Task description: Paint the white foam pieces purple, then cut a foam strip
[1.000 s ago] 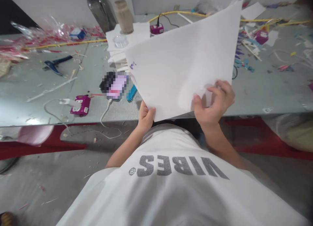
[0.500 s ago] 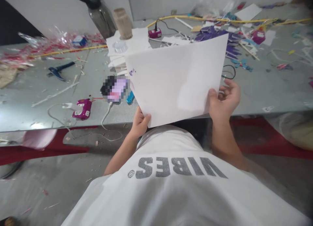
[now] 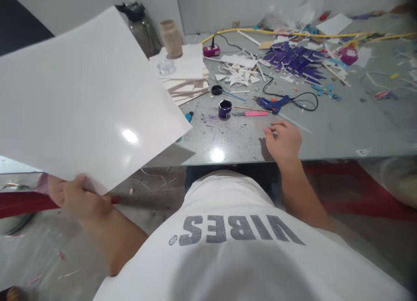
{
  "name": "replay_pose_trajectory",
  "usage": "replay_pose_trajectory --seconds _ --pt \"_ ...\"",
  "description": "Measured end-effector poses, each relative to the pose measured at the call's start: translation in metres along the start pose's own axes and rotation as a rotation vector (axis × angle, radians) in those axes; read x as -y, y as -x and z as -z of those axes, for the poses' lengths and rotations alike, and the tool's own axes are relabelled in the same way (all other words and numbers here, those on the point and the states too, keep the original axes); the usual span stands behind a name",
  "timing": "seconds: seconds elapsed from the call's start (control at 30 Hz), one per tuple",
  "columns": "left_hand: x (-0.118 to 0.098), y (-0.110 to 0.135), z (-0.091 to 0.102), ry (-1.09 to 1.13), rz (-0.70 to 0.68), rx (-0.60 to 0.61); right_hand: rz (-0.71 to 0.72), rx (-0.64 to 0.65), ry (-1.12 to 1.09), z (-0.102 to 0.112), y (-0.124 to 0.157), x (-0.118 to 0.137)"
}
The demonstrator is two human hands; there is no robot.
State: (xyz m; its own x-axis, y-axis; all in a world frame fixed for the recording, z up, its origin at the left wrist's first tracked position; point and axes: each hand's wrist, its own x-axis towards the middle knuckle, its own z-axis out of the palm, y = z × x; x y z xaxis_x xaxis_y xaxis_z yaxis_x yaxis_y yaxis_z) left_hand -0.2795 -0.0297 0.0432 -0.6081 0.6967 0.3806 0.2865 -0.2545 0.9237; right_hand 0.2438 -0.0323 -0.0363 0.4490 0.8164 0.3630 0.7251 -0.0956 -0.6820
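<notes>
A large white sheet (image 3: pixel 94 105), stiff and only slightly bowed, slants across the left of the head view. My left hand (image 3: pixel 83 199) grips it by its lower edge, out past the table's front. My right hand (image 3: pixel 283 140) holds nothing; its fingers are loosely curled, with a gap between thumb and forefinger, near the table's front edge. Beyond that hand lie a blue glue gun (image 3: pixel 273 103), a pink-handled craft knife (image 3: pixel 256 114) and a thin brush. A small open pot of dark purple paint (image 3: pixel 225 109) stands to their left, its black lid (image 3: pixel 216 90) behind it.
Stacked white boards (image 3: pixel 185 86) carry a beige jar (image 3: pixel 171 38) and a clear tape roll. A dark bottle (image 3: pixel 145 34) stands by the wall. Purple pieces (image 3: pixel 293 60), white offcuts (image 3: pixel 239 73) and a yellow cable (image 3: pixel 286 32) lie along the back. The sheet covers the table's left part.
The sheet has swung from in front of me to the left in my left hand. My right hand has let go of it, uncovering the paint pot, knife and glue gun.
</notes>
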Motion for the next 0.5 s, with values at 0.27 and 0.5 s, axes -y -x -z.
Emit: replay_pose_trajectory --seconds 0.27,0.5 --pt "-0.009 -0.001 0.026 0.037 -0.102 -0.172 0.416 0.6 0.043 -0.064 -0.003 0.137" --pt "-0.013 -0.002 0.054 -0.059 -0.105 -0.283 0.505 1.025 0.353 -0.152 -0.019 0.257"
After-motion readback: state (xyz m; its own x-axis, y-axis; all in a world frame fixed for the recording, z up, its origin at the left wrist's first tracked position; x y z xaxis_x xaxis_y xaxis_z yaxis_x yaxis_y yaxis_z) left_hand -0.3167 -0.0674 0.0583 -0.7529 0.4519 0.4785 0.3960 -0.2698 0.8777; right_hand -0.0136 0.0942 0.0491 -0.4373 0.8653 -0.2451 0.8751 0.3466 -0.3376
